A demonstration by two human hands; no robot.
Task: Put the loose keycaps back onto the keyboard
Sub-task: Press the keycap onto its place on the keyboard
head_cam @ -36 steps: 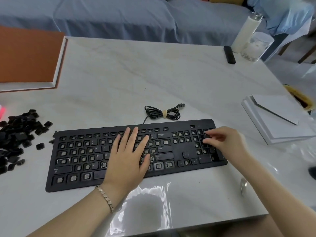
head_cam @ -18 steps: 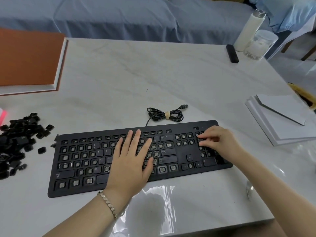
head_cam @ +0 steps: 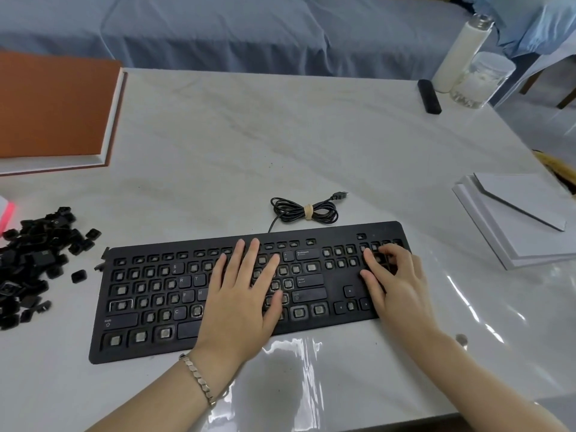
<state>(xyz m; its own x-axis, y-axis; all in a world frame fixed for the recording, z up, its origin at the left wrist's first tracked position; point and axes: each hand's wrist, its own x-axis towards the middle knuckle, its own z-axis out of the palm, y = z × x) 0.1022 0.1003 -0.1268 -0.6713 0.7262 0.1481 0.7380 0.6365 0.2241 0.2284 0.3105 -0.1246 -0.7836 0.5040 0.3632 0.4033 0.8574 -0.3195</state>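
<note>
found on the marble table [head_cam: 280, 135] a black keyboard [head_cam: 149, 310], mostly bare switches. noted the loose keycap pile [head_cam: 31, 263] just left of it. saw the left hand [head_cam: 240, 304] spread flat with straight fingers across the middle rows. saw the right hand [head_cam: 399, 288] bent over the numpad, could not tell its grip. judged keycaps light, stiff, slick, easily scattered: best pinched by opposite sides.

Keycaps [head_cam: 34, 260] left of keyboard [head_cam: 149, 294] — cable [head_cam: 307, 211] behind

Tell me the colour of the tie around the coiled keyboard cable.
Tan tie, clearest in the head view.
</note>
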